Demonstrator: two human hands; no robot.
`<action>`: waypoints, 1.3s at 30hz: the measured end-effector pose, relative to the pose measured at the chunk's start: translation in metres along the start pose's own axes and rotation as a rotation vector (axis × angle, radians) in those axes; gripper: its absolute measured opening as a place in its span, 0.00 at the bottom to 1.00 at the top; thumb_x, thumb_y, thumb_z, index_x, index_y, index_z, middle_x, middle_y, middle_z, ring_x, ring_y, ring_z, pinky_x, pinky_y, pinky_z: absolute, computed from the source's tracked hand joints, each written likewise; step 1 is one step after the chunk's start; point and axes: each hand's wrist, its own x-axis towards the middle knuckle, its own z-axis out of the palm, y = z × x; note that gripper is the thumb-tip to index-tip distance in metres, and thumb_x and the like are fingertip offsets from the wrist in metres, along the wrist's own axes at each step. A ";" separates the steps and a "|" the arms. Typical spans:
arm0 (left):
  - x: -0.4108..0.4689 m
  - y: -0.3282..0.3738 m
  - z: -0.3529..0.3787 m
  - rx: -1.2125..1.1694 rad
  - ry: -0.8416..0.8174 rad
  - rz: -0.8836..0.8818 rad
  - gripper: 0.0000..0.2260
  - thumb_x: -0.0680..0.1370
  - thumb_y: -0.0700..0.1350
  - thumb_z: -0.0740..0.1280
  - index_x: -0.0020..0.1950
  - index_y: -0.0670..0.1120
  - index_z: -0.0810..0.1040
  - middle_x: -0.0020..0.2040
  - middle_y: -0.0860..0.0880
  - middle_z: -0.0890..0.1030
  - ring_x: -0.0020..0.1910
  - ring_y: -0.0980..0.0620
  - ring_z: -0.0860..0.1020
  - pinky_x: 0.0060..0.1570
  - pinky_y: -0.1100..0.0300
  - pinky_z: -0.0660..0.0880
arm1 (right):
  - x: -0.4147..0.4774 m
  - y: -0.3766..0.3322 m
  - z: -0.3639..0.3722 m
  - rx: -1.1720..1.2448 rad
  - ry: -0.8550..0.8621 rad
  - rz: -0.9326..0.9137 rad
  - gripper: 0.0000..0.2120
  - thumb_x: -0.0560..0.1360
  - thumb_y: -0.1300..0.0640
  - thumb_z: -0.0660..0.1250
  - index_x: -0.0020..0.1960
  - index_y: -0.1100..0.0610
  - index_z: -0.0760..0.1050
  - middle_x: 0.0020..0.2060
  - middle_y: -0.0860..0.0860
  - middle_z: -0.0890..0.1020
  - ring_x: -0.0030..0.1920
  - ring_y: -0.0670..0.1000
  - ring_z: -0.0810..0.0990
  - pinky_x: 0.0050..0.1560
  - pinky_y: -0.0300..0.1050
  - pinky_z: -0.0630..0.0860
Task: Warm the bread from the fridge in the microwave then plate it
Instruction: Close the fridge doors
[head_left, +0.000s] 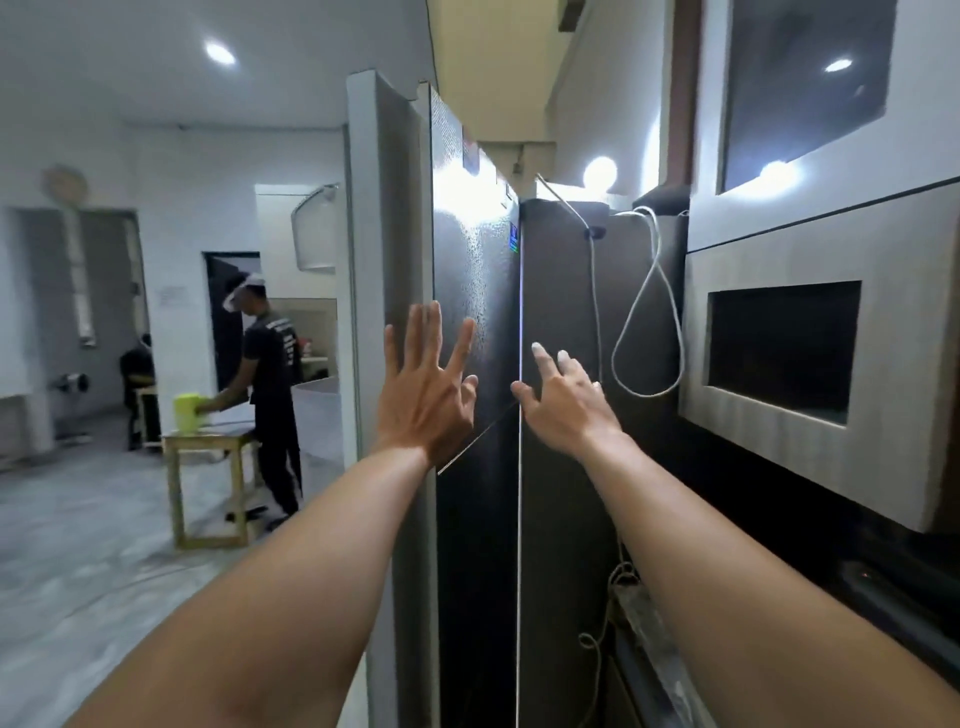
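A tall dark-grey metal fridge (478, 270) stands straight ahead, its two doors meeting at a thin bright seam. The left hand (426, 384) is spread flat with straight fingers on the left door, or just short of it (the blur makes contact hard to judge). The right hand (563, 400) reaches to the seam, fingers loosely extended, holding nothing. Just right of the fridge hangs a looped white cable (649, 322), then a dark-windowed built-in microwave (779, 343). Far left, another person (270, 374) bends over a small wooden desk (208, 441).

fridge (478, 291) left of microwave (779, 353), seemingly adjacent
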 end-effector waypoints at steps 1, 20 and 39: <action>0.004 0.000 0.003 0.013 0.027 -0.014 0.31 0.83 0.57 0.51 0.81 0.53 0.40 0.80 0.39 0.37 0.78 0.39 0.34 0.76 0.40 0.36 | 0.008 0.000 0.005 0.015 -0.009 -0.029 0.33 0.83 0.39 0.53 0.82 0.47 0.46 0.81 0.58 0.52 0.80 0.57 0.50 0.77 0.62 0.51; 0.011 -0.072 0.043 0.165 0.080 -0.130 0.34 0.81 0.51 0.57 0.82 0.44 0.44 0.82 0.40 0.43 0.80 0.39 0.42 0.79 0.46 0.41 | 0.108 -0.047 0.112 0.218 -0.108 -0.290 0.35 0.82 0.37 0.50 0.80 0.42 0.33 0.81 0.60 0.46 0.80 0.61 0.48 0.74 0.70 0.51; 0.029 -0.245 0.137 0.170 -0.149 -0.189 0.34 0.84 0.55 0.50 0.79 0.46 0.32 0.78 0.44 0.28 0.78 0.42 0.32 0.77 0.43 0.37 | 0.192 -0.146 0.210 0.064 0.066 -0.310 0.38 0.81 0.44 0.59 0.81 0.46 0.37 0.80 0.61 0.41 0.80 0.62 0.40 0.75 0.70 0.47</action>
